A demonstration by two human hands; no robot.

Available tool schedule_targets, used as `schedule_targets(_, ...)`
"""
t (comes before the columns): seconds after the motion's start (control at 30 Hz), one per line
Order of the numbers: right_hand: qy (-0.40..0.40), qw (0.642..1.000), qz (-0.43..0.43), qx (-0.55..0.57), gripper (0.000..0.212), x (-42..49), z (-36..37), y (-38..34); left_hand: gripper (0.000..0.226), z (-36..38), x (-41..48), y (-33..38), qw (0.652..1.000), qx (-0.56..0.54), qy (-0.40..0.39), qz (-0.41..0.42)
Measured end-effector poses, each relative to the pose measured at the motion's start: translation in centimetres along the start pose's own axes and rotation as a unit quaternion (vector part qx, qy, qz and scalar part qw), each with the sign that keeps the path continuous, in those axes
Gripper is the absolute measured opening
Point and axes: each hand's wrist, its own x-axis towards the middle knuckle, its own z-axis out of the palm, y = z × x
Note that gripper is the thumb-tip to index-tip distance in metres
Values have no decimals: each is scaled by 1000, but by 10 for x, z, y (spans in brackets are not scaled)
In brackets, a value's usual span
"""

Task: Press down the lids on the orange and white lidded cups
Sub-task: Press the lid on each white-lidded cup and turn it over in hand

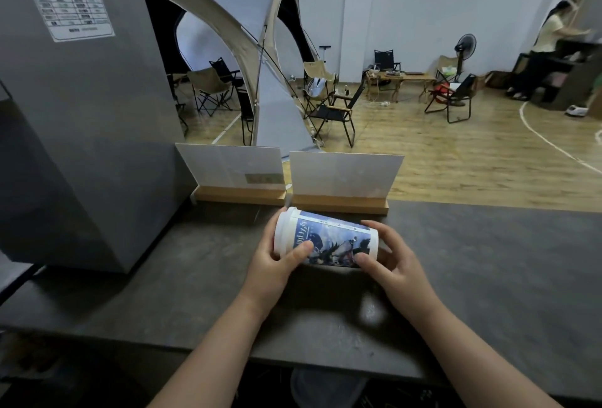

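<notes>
1 white lidded cup (325, 240) lies sideways above the dark counter (488, 261), lid (282, 231) toward the left hand (277, 266), base in the right hand (392, 262); both sets of fingers curl closed around it. It looks light, thin-walled, crushable; contents hidden. Grip near the stiffer rim. No orange cup visible.

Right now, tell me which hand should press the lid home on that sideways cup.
Probably the left hand: it already wraps the lid end of the printed cup, thumb beside the rim. The right hand cups the base end, well placed to brace against the push.
</notes>
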Motion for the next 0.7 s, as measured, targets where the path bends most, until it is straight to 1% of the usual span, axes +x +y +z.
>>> schedule_targets(0.1, -5, 999, -21, -25, 58, -2, -2, 0, 73, 2, 1, -1, 1000, 0, 2, -9)
schedule_targets(0.2, -11, 999, -12, -30, 59, -1, -2, 1, 63, 1, -1, -2, 1000, 8, 11, 4)
schedule_targets(0.3, -4, 1000, 22, -13, 50, 4, 0, 0, 70, -4, -3, -2, 1000, 13, -5, 11)
schedule_targets(0.37, 0, 1000, 22, -19, 46, 4, -1, -1, 74, -3, -3, -1, 1000, 16, -13, 7)
schedule_targets(0.5, -25, 999, 7, -32, 63, -2, -2, 0, 70, 1, -3, 3, 1000, 10, -2, 1)
schedule_targets(0.57, -27, 999, 18, -31, 65, 0, 0, -1, 70, -1, -6, 2, 1000, 9, 5, 13)
schedule_targets(0.7, -9, 999, 38, -22, 64, 3, 2, -5, 83, -1, -8, 1, 1000, 10, 6, 23)
